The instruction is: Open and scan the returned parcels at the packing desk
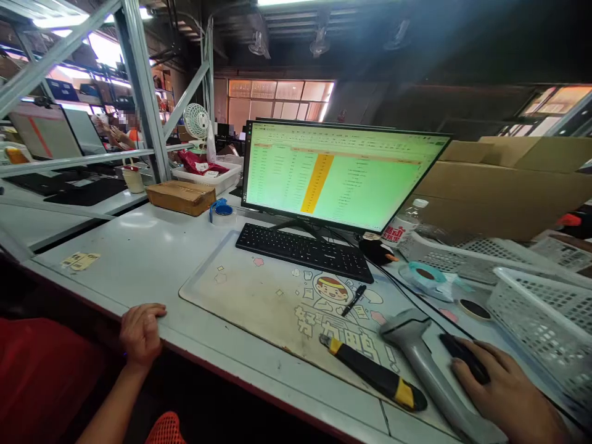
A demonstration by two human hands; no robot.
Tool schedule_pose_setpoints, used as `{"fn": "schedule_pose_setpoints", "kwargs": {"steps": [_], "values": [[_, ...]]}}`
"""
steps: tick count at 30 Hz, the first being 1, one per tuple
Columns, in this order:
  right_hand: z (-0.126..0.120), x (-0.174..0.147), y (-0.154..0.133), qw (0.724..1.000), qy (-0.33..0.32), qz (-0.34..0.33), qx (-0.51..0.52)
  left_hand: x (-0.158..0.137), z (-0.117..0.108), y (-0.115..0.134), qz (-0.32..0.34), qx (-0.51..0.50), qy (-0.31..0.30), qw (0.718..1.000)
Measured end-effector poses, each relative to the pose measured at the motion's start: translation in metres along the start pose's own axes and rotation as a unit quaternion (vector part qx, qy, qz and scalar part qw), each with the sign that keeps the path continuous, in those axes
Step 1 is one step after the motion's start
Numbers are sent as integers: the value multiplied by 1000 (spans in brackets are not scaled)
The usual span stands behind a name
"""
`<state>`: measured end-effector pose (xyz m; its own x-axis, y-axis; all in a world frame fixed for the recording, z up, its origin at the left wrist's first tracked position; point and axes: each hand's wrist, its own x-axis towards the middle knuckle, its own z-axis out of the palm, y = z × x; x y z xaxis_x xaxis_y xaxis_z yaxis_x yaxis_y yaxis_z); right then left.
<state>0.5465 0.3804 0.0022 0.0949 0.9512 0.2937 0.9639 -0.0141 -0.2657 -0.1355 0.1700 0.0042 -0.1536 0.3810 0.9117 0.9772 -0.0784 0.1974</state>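
At the lower right, my right hand (506,391) lies over a black computer mouse (464,357), fingers curved around it. Just left of the mouse is a grey barcode scanner (423,364), its handle towards me. A black and yellow utility knife (374,373) lies beside the scanner on the printed desk mat (250,302). My left hand (142,333) rests at the table's front edge with its fingers curled in, and nothing shows in them. A black pen (354,300) lies on the mat below the black keyboard (305,251). Behind stands a monitor (282,166) showing a spreadsheet.
White plastic baskets (541,308) and a roll of tape (423,274) sit at right, near a bottle (415,213) and large cardboard boxes (499,185). A small carton (181,196) and blue tape (222,211) are left of the monitor. Another person (134,134) is behind the metal frame.
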Motion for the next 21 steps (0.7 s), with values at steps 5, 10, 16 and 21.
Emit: {"fn": "schedule_pose_setpoints", "kwargs": {"steps": [5,10,16,21], "values": [[4,1,2,1000,20,-9,8,0,1,0,-2,-3,-1,1000],[5,0,0,1000,24,5,16,0,0,0,-13,-4,0,1000],[3,0,1,999,27,-22,21,0,-2,0,-8,-2,-2,1000],[6,1,6,997,20,-48,64,0,-1,1,-13,-3,-5,1000]]}}
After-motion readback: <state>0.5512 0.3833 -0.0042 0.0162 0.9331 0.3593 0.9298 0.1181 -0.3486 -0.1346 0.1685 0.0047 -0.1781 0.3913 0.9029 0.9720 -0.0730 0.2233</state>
